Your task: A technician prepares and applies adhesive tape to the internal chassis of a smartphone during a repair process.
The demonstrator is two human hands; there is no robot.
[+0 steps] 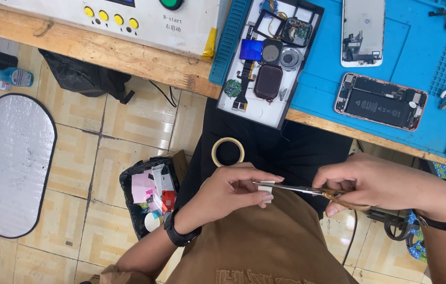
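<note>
We are looking down past a long wooden workbench (128, 58) carrying a blue rubber repair mat (338, 100) and a white control box with yellow buttons (144, 18). On the tiled floor a silver oval padded sheet (12, 163) is lying well apart from us, and a black bin full of paper scraps (149, 200) is standing just beside our knee. On the mat an opened smartphone body with its black battery showing (381, 101) is resting below a detached phone screen (363, 31), and a white parts tray with a black rim (265, 113) is overhanging the bench edge. A roll of pale tape (228, 151) is sitting on our dark lap.

Our right hand (375, 184) is gripping the gold handles of slim metal scissors (307, 189), fingers curled closed around them. Our left hand (228, 192) is pinching a small white strip of tape (266, 192) between thumb and fingertips, and the scissor blades are crossing that strip, above our brown apron (265, 247).
</note>
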